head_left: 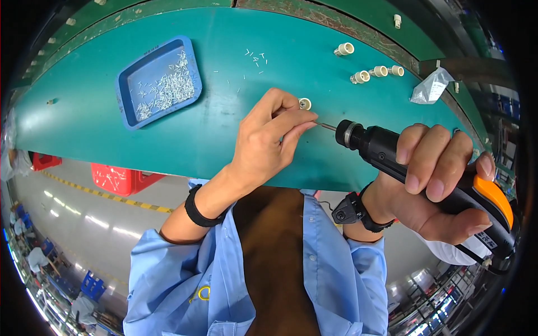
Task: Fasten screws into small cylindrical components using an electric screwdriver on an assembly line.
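Note:
My right hand (pixel 440 173) is wrapped round a black electric screwdriver (pixel 386 150) with an orange lever, its thin bit (pixel 326 126) pointing left. At the bit's tip, the thumb and index finger of my left hand (pixel 269 131) are pinched together. Whatever lies between those fingertips is too small or hidden to make out. Just beyond them shows a cream round fitting (pixel 305 104), partly covered by my fingers; I cannot tell if it is held or stands on the green table (pixel 224 154).
A blue tray (pixel 124 101) with many small silvery screws (pixel 171 87) sits to the left. Loose screws (pixel 256 58) lie at the far middle. Several cream fittings (pixel 360 77) and a clear plastic bag (pixel 432 87) are at the far right. Red stools (pixel 115 178) stand below the table edge.

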`<state>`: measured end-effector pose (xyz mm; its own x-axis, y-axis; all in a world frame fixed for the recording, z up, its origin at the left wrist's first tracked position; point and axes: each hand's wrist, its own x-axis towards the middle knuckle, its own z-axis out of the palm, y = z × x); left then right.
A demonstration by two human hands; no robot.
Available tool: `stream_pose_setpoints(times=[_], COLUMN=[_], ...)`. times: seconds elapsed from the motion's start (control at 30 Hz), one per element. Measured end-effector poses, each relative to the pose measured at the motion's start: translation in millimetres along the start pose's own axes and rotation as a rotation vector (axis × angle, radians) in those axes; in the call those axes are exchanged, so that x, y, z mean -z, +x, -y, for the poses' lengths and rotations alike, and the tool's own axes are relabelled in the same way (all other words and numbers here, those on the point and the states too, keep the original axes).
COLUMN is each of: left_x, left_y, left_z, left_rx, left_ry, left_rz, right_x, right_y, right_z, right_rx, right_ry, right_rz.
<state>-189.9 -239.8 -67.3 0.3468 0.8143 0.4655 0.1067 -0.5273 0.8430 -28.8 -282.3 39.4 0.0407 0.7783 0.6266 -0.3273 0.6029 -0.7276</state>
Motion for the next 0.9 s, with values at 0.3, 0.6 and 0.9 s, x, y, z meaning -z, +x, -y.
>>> stream_pose_setpoints(times=[0.3, 0.6, 0.9], left_x=[-1.4, -13.3, -16.8], left_y=[10.9, 3.5, 2.1], left_z=[-8.1, 25.5, 27.2], left_rx=[0.169, 0.201, 0.173], left_ry=[-0.007, 0.077, 0.088], left_rz=[0.013, 0.122, 0.088], right_x=[1.8, 10.2, 9.1], right_y=[-0.8, 1.7, -0.1], right_z=[-4.1, -33.7, -50.5], right_rx=[-0.01, 0.04, -0.008], right_ry=[-0.013, -0.109, -0.161], right_rz=[0.01, 0.003, -0.018])
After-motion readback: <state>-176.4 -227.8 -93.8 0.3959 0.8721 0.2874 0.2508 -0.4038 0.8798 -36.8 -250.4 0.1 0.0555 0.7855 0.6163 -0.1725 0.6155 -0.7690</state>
